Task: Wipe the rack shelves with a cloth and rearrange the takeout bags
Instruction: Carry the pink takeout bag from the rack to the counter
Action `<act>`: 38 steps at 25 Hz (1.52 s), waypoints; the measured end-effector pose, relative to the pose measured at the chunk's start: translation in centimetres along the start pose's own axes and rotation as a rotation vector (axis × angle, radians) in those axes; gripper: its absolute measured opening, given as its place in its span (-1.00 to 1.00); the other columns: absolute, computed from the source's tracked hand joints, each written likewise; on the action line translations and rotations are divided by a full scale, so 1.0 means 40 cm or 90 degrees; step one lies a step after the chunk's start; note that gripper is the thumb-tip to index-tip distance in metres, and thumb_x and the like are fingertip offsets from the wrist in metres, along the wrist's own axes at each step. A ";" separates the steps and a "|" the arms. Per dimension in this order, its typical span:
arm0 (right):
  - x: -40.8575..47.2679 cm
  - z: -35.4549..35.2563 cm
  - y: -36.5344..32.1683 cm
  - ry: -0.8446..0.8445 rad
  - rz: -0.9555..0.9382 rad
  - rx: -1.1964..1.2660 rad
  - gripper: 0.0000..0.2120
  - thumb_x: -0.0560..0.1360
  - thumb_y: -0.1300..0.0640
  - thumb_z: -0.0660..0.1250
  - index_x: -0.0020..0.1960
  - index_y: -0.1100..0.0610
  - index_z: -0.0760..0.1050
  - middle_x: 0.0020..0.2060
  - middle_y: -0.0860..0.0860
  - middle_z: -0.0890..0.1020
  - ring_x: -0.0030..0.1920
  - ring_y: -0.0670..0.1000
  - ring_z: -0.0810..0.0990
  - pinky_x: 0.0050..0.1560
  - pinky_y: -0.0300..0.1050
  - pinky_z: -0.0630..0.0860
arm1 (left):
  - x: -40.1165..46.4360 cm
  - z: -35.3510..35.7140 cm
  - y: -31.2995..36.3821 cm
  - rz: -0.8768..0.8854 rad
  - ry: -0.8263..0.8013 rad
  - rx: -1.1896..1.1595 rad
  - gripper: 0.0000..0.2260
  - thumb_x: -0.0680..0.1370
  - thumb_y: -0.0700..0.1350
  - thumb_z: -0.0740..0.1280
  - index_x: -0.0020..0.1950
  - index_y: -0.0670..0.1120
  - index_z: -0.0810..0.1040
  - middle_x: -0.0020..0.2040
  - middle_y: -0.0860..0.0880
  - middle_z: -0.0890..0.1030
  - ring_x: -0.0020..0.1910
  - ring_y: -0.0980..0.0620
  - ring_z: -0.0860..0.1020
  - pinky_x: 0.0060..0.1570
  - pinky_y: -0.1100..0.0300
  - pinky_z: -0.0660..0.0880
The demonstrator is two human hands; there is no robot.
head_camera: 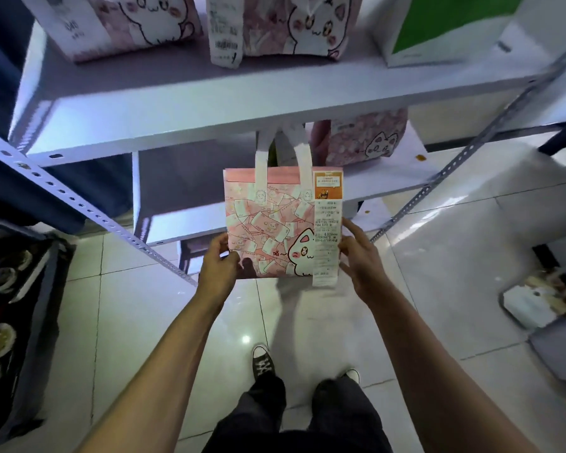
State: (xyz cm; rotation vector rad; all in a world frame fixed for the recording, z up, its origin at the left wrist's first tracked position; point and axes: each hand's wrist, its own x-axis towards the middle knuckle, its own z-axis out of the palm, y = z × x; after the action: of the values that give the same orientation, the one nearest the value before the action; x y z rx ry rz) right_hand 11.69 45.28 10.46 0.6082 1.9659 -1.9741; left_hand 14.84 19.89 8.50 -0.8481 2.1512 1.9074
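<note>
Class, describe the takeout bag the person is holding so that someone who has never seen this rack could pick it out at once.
Start at the metal rack and look in front of its lower shelf, above the tiled floor. There the left hand and right hand hold a pink cat-print bag by its sides. Unlike the other cat bags, it sits on no shelf, and an orange label tops its long receipt.

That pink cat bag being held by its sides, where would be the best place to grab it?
Probably the two white handles on the pink bag, taken from above: they stand upright and free, while the receipt hangs loose down its right side.
</note>
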 end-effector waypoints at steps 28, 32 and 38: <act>-0.303 -1.388 0.107 0.491 -0.013 0.311 -0.54 0.62 0.24 0.19 0.41 -0.18 0.46 0.15 -0.04 0.67 0.10 -0.04 0.65 -0.06 -0.02 0.63 | -0.466 1.465 0.183 0.129 -0.492 0.169 -0.65 0.60 -0.24 0.27 0.38 -0.05 0.43 0.13 0.02 0.61 0.07 -0.04 0.64 -0.16 0.12 0.64; -0.282 -1.540 0.079 0.563 -0.036 0.323 -0.54 0.64 0.25 0.14 0.40 -0.16 0.48 0.15 -0.03 0.68 0.14 -0.01 0.63 -0.01 0.01 0.62 | -0.481 1.669 0.233 0.143 -0.561 0.180 -0.66 0.61 -0.23 0.27 0.39 -0.06 0.42 0.14 -0.01 0.59 0.03 0.00 0.66 -0.22 0.19 0.64; -0.220 -1.774 -0.048 0.674 -0.040 0.331 -0.55 0.67 0.27 0.08 0.37 -0.16 0.49 0.21 0.07 0.65 0.18 0.09 0.63 0.08 0.10 0.63 | -0.490 1.981 0.373 0.152 -0.671 0.180 -0.69 0.63 -0.18 0.26 0.38 -0.01 0.42 0.13 0.04 0.58 0.07 0.02 0.64 -0.16 0.19 0.65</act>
State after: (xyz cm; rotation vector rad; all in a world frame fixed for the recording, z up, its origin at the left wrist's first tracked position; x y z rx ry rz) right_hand 24.95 115.18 17.82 2.0795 1.8646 -2.4805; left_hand 3.50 101.76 15.89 0.4307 1.7531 1.5071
